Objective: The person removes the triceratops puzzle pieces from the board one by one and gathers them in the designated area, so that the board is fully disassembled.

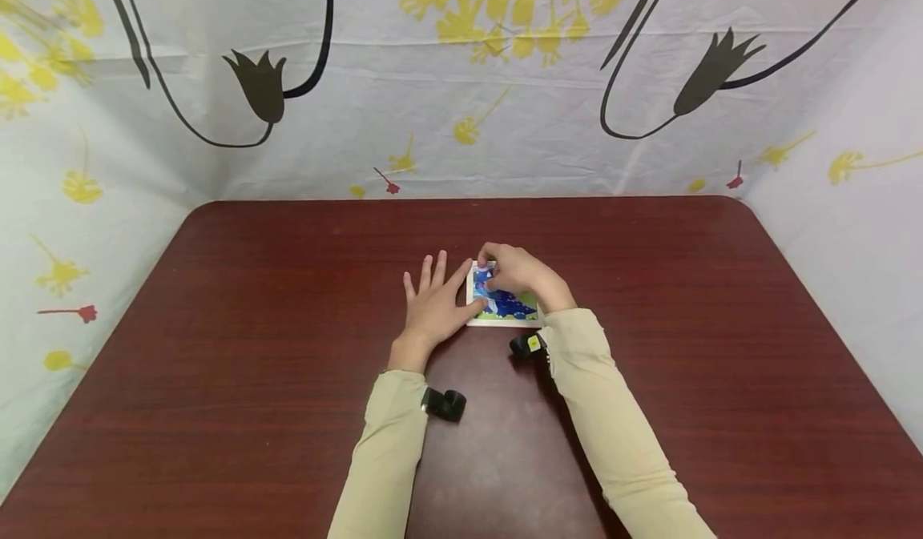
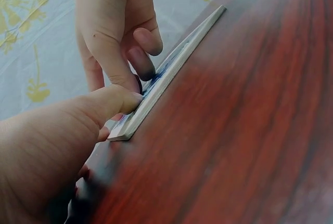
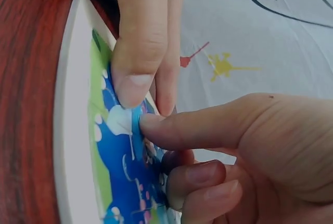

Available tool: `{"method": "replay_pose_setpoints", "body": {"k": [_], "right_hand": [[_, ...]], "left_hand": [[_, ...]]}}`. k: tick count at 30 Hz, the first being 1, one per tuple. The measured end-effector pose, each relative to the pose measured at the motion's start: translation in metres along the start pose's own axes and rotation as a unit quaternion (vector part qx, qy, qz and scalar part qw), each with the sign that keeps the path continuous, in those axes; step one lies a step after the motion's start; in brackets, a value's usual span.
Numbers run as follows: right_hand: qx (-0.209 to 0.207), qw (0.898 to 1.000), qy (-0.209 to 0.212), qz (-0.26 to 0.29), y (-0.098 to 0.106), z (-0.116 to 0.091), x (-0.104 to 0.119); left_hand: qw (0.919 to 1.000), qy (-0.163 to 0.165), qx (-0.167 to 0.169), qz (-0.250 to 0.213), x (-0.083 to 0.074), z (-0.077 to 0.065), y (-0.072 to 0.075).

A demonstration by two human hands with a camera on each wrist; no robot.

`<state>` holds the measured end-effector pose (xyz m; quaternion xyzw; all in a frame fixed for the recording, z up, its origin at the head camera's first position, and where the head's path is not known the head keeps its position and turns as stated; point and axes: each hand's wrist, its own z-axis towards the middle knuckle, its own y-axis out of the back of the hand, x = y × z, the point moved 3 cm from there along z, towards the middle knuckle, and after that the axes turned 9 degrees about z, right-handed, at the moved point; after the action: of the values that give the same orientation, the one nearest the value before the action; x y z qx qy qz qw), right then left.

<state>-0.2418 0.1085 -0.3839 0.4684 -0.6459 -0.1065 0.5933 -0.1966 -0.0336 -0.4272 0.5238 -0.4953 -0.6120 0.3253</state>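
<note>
A small picture puzzle with a blue cartoon dinosaur on green lies flat on the table inside a white-edged tray. My left hand is spread at its left side, the thumb pressing on the picture near the lower left. From above, my right hand reaches over the upper left part with thumb and index finger bent down. In the right wrist view its thumb is against the light-blue edge of a puzzle piece, right beside the left thumb. Much of that piece is hidden by the fingers.
The dark red wooden table extends around the puzzle, its far edge meeting a white cloth printed with flowers. Black wrist-camera mounts sit at both cuffs, the right one close to the tray's near edge.
</note>
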Motion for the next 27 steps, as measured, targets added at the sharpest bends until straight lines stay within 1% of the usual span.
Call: {"method": "replay_pose_setpoints", "body": {"k": [5,10,14,18,21,24,27], "right_hand": [[-0.001,1.000,-0.004,0.020,0.002,0.002,-0.003],[0.000,1.000,0.001,0.022,0.002,0.002,-0.003],[-0.016,1.000,0.009,-0.008,0.001,0.000,0.001],[-0.042,0.998,0.003,-0.044,0.000,-0.002,0.008],[-0.053,0.997,0.000,-0.061,-0.001,-0.004,0.011],[-0.063,0.995,0.010,-0.078,-0.002,-0.004,0.013],[-0.071,0.994,0.022,-0.080,-0.003,-0.004,0.014]], "left_hand": [[0.9999,0.008,0.005,0.005,-0.001,0.002,0.000],[0.9998,0.012,0.011,0.008,-0.001,0.002,-0.001],[0.9999,0.012,0.009,0.007,0.000,0.002,-0.001],[0.9999,0.011,0.008,0.007,0.000,0.002,0.000],[0.9999,0.012,0.009,0.006,0.000,0.002,0.000],[0.9999,0.013,0.010,0.004,0.000,0.002,0.000],[0.9999,0.013,0.008,0.004,0.001,0.003,-0.001]]}}
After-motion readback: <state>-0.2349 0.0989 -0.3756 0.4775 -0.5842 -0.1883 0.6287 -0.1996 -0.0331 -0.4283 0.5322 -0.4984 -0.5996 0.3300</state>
